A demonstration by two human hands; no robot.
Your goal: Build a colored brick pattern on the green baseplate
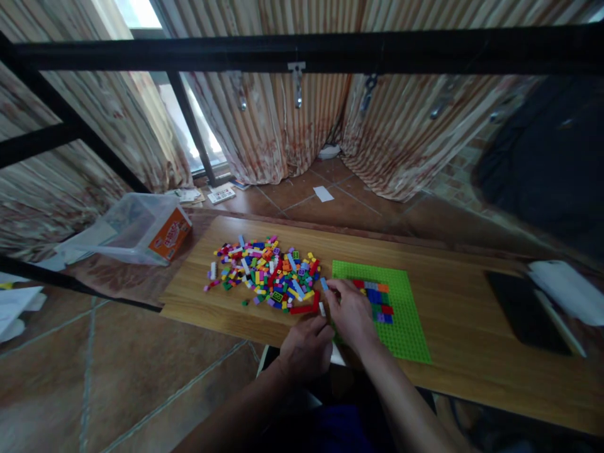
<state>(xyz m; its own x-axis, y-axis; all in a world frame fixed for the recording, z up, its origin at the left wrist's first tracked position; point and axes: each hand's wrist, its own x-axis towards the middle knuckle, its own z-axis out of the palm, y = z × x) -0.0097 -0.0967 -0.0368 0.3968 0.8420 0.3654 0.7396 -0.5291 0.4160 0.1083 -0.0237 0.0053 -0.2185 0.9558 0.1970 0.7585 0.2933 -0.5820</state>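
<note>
My right hand (pixel 352 311) reaches over the left side of a green baseplate (pixel 409 318). Its thumb and fingers pinch a light blue brick (pixel 324 284). On the plate, partly behind that hand, sits a block of joined bricks (pixel 385 299) in red, blue, orange, green and purple. My left hand (pixel 306 346) is closed at the table's front edge, its fingertips curled under, so what it holds is hidden. Just beyond its fingers is a small white brick (pixel 322 309); whether they touch it I cannot tell. A red L-shaped piece (pixel 306 308) lies close by.
A large pile of loose mixed bricks (pixel 264 270) spreads over the left of the wooden table (pixel 457 314). Past the table's left end stands a clear plastic bin (pixel 136 220) with an orange label. A dark flat panel (pixel 526 311) lies at the right. A black bar (pixel 330 51) crosses above.
</note>
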